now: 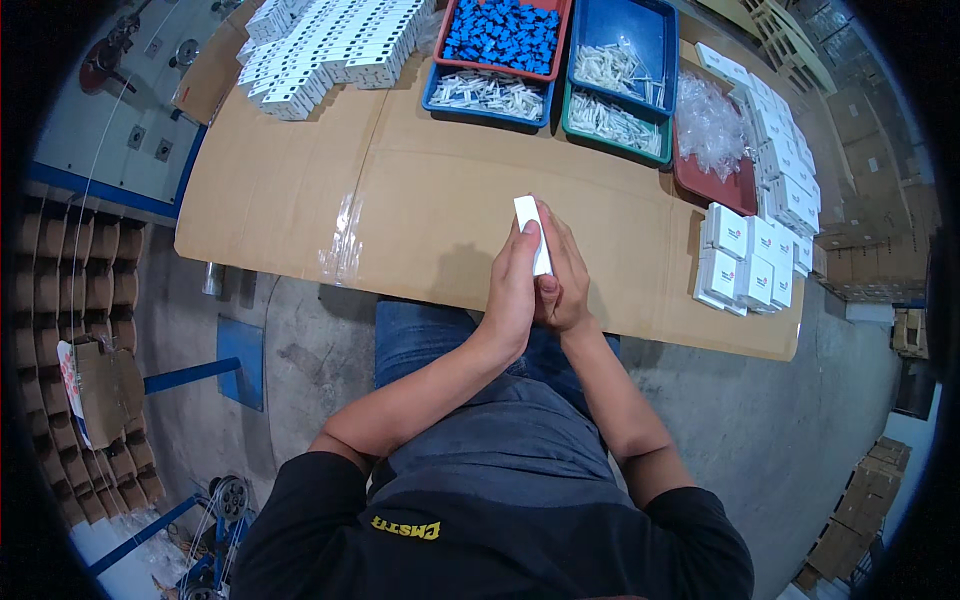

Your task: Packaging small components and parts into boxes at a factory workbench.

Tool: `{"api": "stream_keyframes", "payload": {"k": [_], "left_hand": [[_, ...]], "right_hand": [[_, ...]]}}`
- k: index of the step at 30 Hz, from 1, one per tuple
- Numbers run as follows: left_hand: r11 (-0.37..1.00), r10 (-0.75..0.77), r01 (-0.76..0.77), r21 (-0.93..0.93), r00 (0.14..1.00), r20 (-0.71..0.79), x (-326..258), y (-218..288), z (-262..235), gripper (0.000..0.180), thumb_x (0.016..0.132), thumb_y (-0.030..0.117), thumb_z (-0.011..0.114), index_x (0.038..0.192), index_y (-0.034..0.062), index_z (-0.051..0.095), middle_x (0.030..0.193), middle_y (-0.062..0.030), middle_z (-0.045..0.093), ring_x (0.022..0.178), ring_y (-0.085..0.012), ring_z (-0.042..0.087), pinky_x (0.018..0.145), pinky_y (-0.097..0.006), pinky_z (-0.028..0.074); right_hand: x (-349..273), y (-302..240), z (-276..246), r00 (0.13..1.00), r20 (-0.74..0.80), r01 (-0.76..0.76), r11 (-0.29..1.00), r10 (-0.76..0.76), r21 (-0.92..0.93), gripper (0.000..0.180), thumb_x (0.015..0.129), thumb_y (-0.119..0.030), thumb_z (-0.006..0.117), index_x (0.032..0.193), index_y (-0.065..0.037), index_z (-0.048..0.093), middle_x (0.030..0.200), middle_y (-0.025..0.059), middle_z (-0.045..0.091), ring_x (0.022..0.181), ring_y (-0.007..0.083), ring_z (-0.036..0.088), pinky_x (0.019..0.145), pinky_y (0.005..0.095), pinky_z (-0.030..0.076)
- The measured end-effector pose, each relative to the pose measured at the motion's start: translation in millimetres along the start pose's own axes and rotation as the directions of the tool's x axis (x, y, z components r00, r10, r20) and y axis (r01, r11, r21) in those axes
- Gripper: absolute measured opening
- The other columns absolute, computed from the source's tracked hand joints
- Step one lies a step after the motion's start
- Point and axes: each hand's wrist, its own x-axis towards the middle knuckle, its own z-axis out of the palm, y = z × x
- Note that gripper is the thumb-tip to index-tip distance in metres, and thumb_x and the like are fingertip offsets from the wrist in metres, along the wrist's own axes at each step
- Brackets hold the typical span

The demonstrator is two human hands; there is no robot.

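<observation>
Over the near edge of the cardboard-covered table (420,190), I hold a small white box (533,232) between both palms. Its narrow side faces up, and its broad faces are hidden by my hands. My left hand (512,285) presses on it from the left, with the thumb along its upper side. From the right, my right hand (567,270) closes against it, fingers pointing away from me and the thumb near the box's near end.
Stacked white boxes (335,50) stand far left, with more white boxes (745,262) at right. Trays hold blue pieces (502,38), white plastic pieces (488,95) and clear plastic bags (712,125). A cardboard partition rack (95,260) stands left of the table.
</observation>
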Motion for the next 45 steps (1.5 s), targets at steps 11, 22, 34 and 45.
{"api": "stream_keyframes", "payload": {"k": [11,22,34,45], "left_hand": [[1.000,0.015,-0.014,0.028,1.000,-0.009,2.4,-6.9,-5.6,0.045,0.103,0.050,0.053,0.117,0.0086,0.057,0.096,0.0020,0.057,0.081,-0.0064,0.055,0.067,-0.023,0.047],[0.999,-0.040,0.041,-0.030,0.999,0.026,2.4,-8.8,-7.0,0.048,0.103,0.050,0.050,0.128,0.0085,0.055,0.110,-0.0024,0.060,0.100,-0.0111,0.058,0.088,-0.028,0.048],[0.955,0.147,-0.191,0.226,0.969,0.197,17.6,-12.7,-20.3,0.062,0.104,0.036,0.037,0.161,0.0122,0.029,0.143,-0.0107,0.036,0.136,-0.0224,0.038,0.114,-0.036,0.032],[0.937,-0.339,0.320,0.142,0.931,0.138,22.6,18.0,-33.3,0.072,0.101,0.070,0.033,0.149,0.0164,0.044,0.127,-0.0054,0.060,0.115,-0.0173,0.061,0.097,-0.037,0.047]], "right_hand": [[-4.9,2.3,4.2,1.000,-0.016,-0.020,0.999,0.021,0.032,0.075,0.107,-0.054,0.033,0.142,0.011,0.049,0.140,0.0307,0.056,0.126,0.0465,0.058,0.105,0.0476,0.048],[-5.9,1.4,-0.2,0.998,-0.010,-0.063,0.996,0.063,0.065,0.076,0.107,-0.055,0.031,0.141,0.009,0.052,0.140,0.0291,0.056,0.129,0.0447,0.056,0.107,0.0474,0.046],[16.2,-16.4,-26.4,0.780,0.307,-0.619,0.604,0.545,0.501,0.061,0.097,-0.023,0.072,0.149,-0.002,0.048,0.140,0.0124,0.057,0.135,0.0227,0.050,0.108,0.0363,0.044],[15.6,-9.2,-29.3,0.903,0.263,-0.387,0.909,0.339,0.157,0.058,0.088,-0.012,0.074,0.142,-0.002,0.056,0.143,0.0168,0.052,0.131,0.0297,0.054,0.109,0.0393,0.043]]}}
